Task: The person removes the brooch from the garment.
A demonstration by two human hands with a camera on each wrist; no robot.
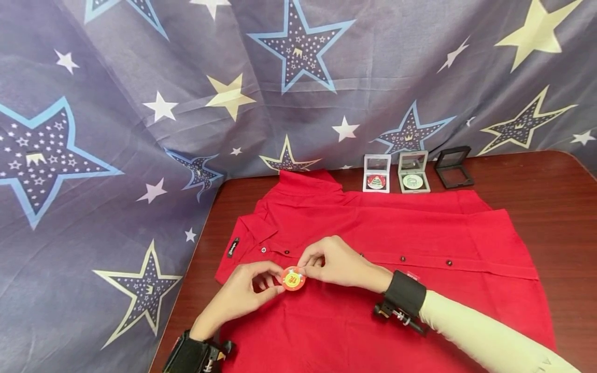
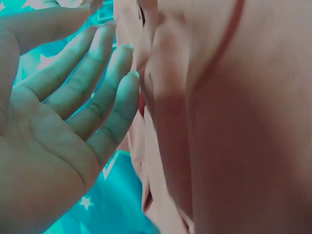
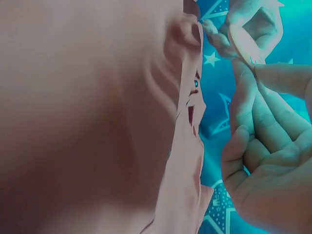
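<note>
Both hands are pinching a round orange badge (image 1: pixel 293 278): left hand (image 1: pixel 242 292) fingertips gripping its left edge, right hand (image 1: pixel 338 261) its right. Beneath the fingers a red shirt (image 1: pixel 420 243) is lying flat; three small cases (image 1: pixel 412 172) are standing beyond.

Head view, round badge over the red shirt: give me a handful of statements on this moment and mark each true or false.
1. Both hands hold the round badge. True: the left hand and the right hand pinch it from either side.
2. The red shirt hangs from a hanger. False: it lies flat on the brown table.
3. Three small display cases stand behind the shirt. True: a white case, a grey case and a black case.
4. The black case holds a badge. False: it looks empty; the white and grey ones each show a round piece.
5. The backdrop is plain white. False: the starred cloth is blue-grey.
</note>
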